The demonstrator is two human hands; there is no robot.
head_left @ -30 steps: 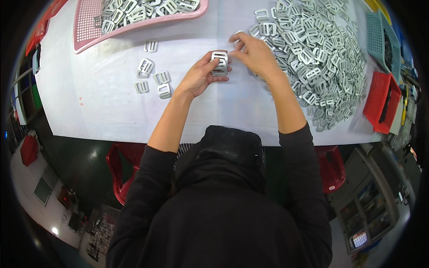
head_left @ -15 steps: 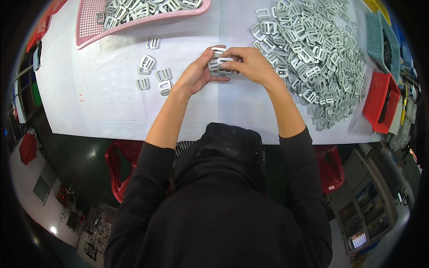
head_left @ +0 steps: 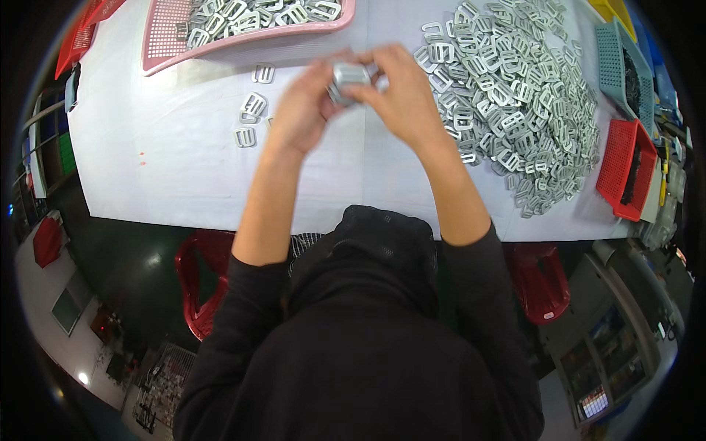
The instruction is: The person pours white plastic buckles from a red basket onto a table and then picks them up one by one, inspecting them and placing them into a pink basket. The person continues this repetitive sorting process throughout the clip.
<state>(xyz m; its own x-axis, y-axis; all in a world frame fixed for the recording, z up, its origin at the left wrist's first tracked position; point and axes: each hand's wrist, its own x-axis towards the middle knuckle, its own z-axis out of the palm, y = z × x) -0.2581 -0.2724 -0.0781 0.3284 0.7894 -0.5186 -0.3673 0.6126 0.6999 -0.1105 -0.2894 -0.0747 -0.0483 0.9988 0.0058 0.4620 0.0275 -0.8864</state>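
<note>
**Both hands raised over the table, clasped on a metal buckle**

Nearest the camera: a dark hood and black sleeves pushed up the forearms. Both forearms rise from the lower edge toward the upper middle of the view.

Left hand (head_left: 300, 110): grip clenched on the left side of a small silver metal buckle (head_left: 350, 75). Fingers curl around it; motion blur hides the exact finger placing.

Right hand (head_left: 403, 95): grip grasping the same buckle from the right, fingertips on its top edge. The buckle sits between the two hands, held above the white table (head_left: 169, 169), not resting on it.

Just left of the left hand: a few loose buckles (head_left: 252, 110) lie flat on the table, apart from one another.

Right of the right hand: a large heap of buckles (head_left: 522, 95) spreads across the table, its near edge close to the right wrist.

Farther: a pink tray (head_left: 165, 37) at the table's far left holds more buckles. At the right rim sit a red basket (head_left: 625, 162) and, beyond it, a teal basket (head_left: 614, 59).

Below the table edge: red plastic stools on either side of the person.
</note>
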